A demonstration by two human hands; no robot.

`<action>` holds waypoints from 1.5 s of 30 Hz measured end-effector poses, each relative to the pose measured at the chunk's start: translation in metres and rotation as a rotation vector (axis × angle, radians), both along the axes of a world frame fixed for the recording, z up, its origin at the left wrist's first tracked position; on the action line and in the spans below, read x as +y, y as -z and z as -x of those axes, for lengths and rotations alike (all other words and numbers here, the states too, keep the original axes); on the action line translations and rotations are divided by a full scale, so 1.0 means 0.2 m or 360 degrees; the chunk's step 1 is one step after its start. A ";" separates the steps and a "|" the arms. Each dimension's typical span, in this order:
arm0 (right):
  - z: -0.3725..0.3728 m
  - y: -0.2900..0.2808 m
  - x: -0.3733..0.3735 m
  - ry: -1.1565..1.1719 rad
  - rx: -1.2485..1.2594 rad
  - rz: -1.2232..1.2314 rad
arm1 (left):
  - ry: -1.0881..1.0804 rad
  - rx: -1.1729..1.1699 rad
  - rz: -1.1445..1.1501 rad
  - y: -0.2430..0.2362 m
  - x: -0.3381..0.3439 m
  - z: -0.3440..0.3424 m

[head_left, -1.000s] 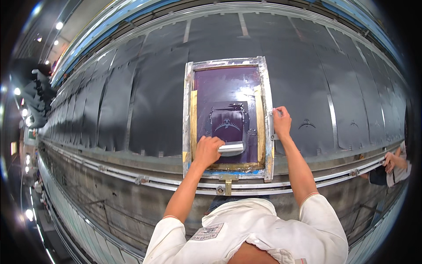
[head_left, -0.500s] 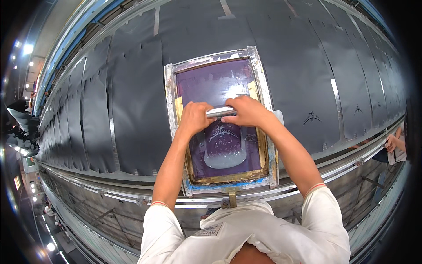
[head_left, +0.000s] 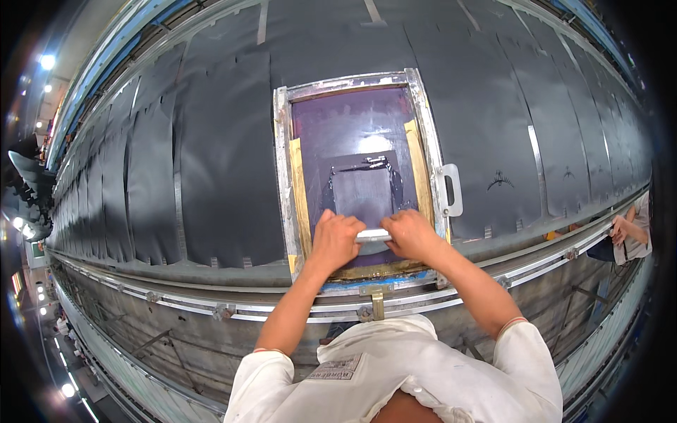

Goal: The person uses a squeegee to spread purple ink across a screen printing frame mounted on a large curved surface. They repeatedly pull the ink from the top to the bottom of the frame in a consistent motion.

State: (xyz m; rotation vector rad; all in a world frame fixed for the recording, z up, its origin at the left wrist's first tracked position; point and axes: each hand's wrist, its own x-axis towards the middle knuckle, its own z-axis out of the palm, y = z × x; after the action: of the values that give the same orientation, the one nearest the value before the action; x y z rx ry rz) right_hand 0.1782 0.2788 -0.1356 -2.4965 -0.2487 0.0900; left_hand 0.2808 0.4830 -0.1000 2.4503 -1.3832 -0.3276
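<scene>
My left hand [head_left: 338,240] and my right hand [head_left: 415,235] are closed around the ends of a metal-handled squeegee [head_left: 374,235], held crosswise near the front end of a screen-printing frame [head_left: 283,148]. Purple mesh [head_left: 345,116] fills the frame, and yellowish tape [head_left: 417,158] runs along its sides. Beyond the squeegee, a greyish wiped rectangle is bordered by dark, glossy ink [head_left: 356,168]. My hands partly cover the front of the mesh. The squeegee's lower edge is hidden from me.
Black sheets [head_left: 222,162] cover the long table on both sides; one on the right carries a small dark printed motif [head_left: 500,182]. A pale handle [head_left: 452,190] projects from the frame's right side. Metal rails [head_left: 261,308] run along the near edge. At far right is another person's hand [head_left: 623,229].
Both hands have drawn the squeegee toward me, from mid-screen to the front end. The white motif and pale pool on the mesh no longer show; a wiped rectangle lies behind the squeegee.
</scene>
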 end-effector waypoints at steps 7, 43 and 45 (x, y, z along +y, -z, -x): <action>-0.65 -0.01 -0.29 0.0074 0.0202 0.0235 | -0.0053 -0.0074 0.0044 0.03 -0.29 -0.57; -0.04 0.25 -0.53 0.1804 0.0066 -0.0611 | -0.0113 -0.0225 0.0210 0.12 -0.09 -0.19; -0.05 0.17 -0.56 0.1772 0.0047 -0.0577 | -0.0100 -0.0338 0.0198 0.11 0.03 0.10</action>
State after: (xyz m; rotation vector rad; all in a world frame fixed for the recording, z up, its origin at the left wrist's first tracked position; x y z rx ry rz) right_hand 0.1892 0.1666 -0.1705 -1.9472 1.0350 -0.3417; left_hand 0.2599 0.4891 -0.1211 2.4756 -1.3593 0.0340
